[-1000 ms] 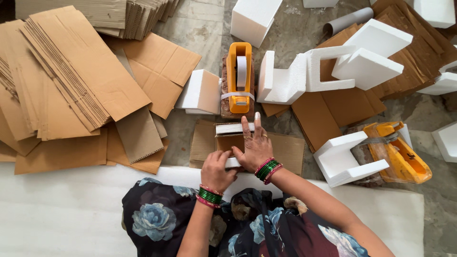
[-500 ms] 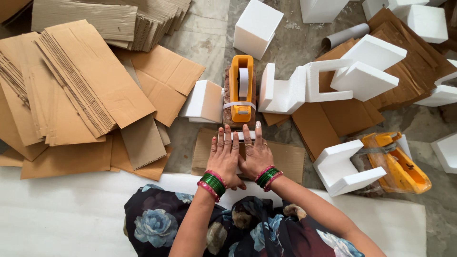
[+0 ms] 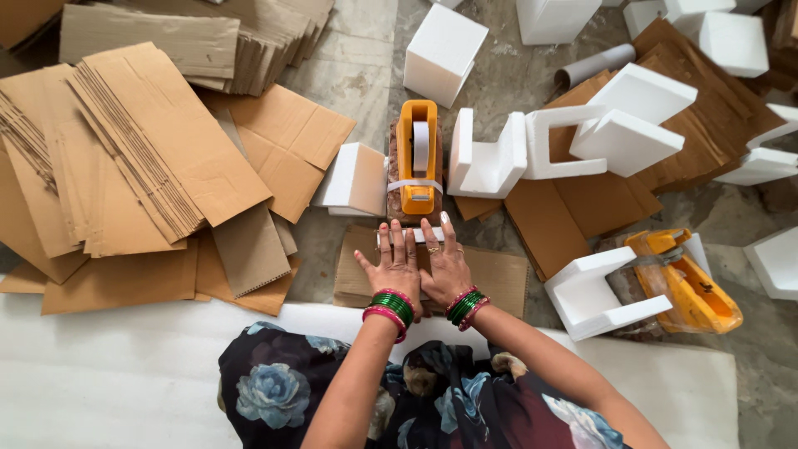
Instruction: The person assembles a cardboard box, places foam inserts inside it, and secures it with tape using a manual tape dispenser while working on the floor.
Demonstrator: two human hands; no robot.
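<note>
Both palms down: left hand (image 3: 394, 263) and right hand (image 3: 445, 264), fingers spread flat (gripping nothing), press the flat brown cardboard box (image 3: 499, 274) on the floor, just below the orange tape dispenser (image 3: 418, 158).

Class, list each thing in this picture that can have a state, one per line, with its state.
left hand: open, flat on the cardboard piece
right hand: open, flat beside the left
cardboard piece: lying flat under both hands
orange tape dispenser: upright, loaded with a roll
cardboard sheets: flattened, stacked
</note>
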